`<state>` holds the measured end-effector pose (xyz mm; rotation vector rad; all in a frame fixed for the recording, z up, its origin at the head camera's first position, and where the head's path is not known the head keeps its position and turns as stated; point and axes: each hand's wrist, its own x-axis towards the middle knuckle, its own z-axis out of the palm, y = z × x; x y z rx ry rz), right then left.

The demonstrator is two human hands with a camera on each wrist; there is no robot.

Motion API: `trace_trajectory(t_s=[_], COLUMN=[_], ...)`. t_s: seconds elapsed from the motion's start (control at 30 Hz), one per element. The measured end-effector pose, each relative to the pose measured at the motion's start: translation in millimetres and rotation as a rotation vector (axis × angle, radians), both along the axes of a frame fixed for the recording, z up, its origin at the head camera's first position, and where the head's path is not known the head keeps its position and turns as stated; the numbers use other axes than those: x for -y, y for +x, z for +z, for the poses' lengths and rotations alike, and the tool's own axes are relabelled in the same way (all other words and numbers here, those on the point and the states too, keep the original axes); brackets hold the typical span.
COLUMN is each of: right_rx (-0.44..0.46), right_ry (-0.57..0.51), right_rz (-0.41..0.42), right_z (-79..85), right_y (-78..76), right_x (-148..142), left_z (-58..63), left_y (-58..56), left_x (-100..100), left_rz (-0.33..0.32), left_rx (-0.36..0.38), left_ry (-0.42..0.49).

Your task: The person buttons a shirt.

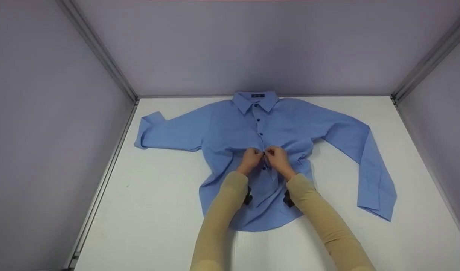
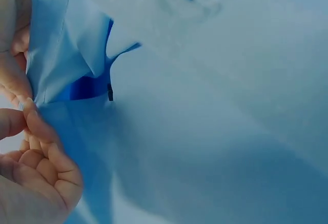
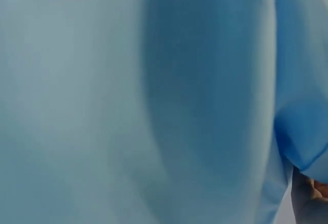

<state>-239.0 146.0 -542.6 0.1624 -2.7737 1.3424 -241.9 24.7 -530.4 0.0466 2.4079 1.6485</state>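
A light blue long-sleeved shirt [image 1: 233,128] lies front up, its collar [image 1: 268,101] at the far side. Dark buttons [image 1: 261,134] run down the front placket. At mid-chest my left hand [image 1: 251,159] pinches the placket edge, close beside my right hand [image 1: 278,159], which also pinches the cloth there. A dark button shows between the fingertips. In the left wrist view, thumb and forefinger of the left hand [image 2: 43,170] meet on the fabric, with the right hand [image 2: 11,44] above. Cloth hides most of the right hand [image 3: 310,201] in the right wrist view.
The shirt is spread on a white table [image 1: 154,210]. One sleeve [image 1: 169,131] stretches left with its cuff folded back; the other sleeve [image 1: 373,173] bends toward the front on the right. Grey panels [image 1: 252,49] enclose the table at the back and sides.
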Motion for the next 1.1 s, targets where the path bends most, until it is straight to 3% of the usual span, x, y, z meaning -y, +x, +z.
trace_trajectory(t_s=[0.07, 0.1, 0.17, 0.2, 0.3, 0.33, 0.4, 0.43, 0.57, 0.67, 0.87, 0.9, 0.93, 1.03, 1.1], right_rx=[0.002, -0.001, -0.013, -0.02, -0.04, -0.044, -0.041, -0.039, -0.018, 0.015, 0.081, 0.091, 0.107, 0.161, 0.201], right_ry=[-0.019, -0.027, -0.04, -0.046, -0.056, -0.058, -0.071, -0.073, -0.099, -0.152, -0.241, -0.248, -0.255, -0.268, -0.279], right_rz=[0.003, 0.004, 0.011, 0.015, 0.012, 0.01, 0.005, 0.002, 0.003, -0.009, -0.044, -0.041, -0.037, -0.027, -0.03], right_z=[-0.3, -0.8, -2.2, -3.1, -6.0, -6.7, -7.5, -7.5, -5.9, -4.9, -6.1, -6.2, -6.0, -5.3, -4.5], right_y=[0.2, 0.3, 0.5, 0.6, 0.7, 0.7, 0.9, 1.1, 1.9, 1.0, -3.2, -3.7, -3.8, -4.0, -4.1], right_x=[0, -1, -1, -1, -1, -1, 0, 1, 2, 1, -4, -4, -5, -4, -4], left_z=[-8.8, -27.4, -42.6, -57.2, -66.0, -54.9, -41.7, -27.6, -11.0, -12.1, -20.6, -21.4, -30.8, -44.1, -42.3], left_y=[-5.1, -14.3, -23.0, -29.5, -34.5, -29.7, -21.8, -15.1, -0.2, 1.6, -10.9, -11.6, -15.5, -21.8, -19.2], left_x=[-4, -6, -8, -9, -10, -11, -11, -12, -11, -10, -6, -7, -6, -4, -2], left_rz=[0.04, 0.047, 0.069, 0.073, 0.096, 0.114, 0.14, 0.152, 0.165, 0.157, 0.084, 0.074, 0.055, 0.032, 0.041], left_rx=[0.019, -0.011, 0.012, -0.029, -0.02, 0.01, 0.0, 0.032, -0.017, -0.032, 0.066, 0.064, 0.03, 0.04, 0.011], left_ry=[-0.001, 0.002, -0.014, -0.017, -0.043, -0.062, -0.074, -0.097, -0.127, -0.112, 0.02, 0.032, 0.07, 0.12, 0.128])
